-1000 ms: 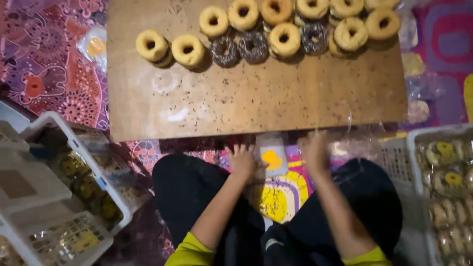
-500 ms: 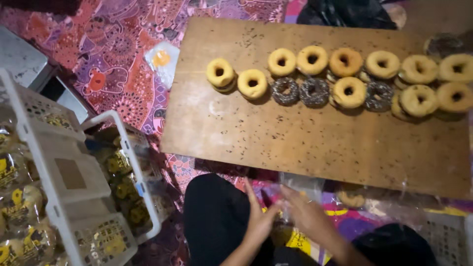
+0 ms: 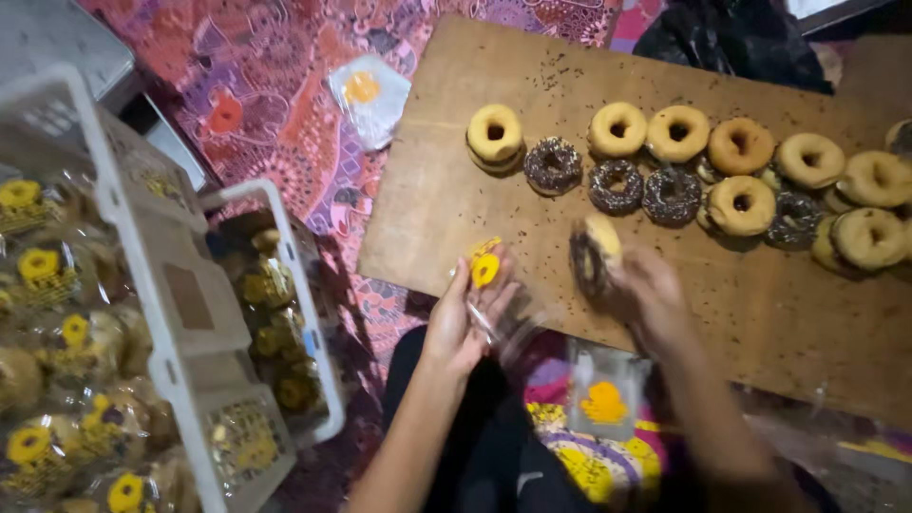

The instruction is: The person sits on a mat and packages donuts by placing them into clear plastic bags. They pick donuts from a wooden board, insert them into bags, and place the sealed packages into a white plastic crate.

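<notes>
My left hand (image 3: 465,318) grips an open bag (image 3: 486,271); my right hand (image 3: 646,294) pinches a doughnut (image 3: 594,255), which must slide in squarely.

Clear bags with yellow round labels, at four places.
One clear bag (image 3: 484,275) is being held open in the left hand (image 3: 461,323); another (image 3: 372,95) is lying on the patterned cloth (image 3: 275,123), a stack (image 3: 601,399) is resting below the board's edge, and packed ones are filling the white crates (image 3: 142,313).

Tan and dark chocolate doughnuts (image 3: 617,129) on brown board (image 3: 446,209); red-purple patterned cloth (image 3: 275,104); white crates (image 3: 180,370).
</notes>
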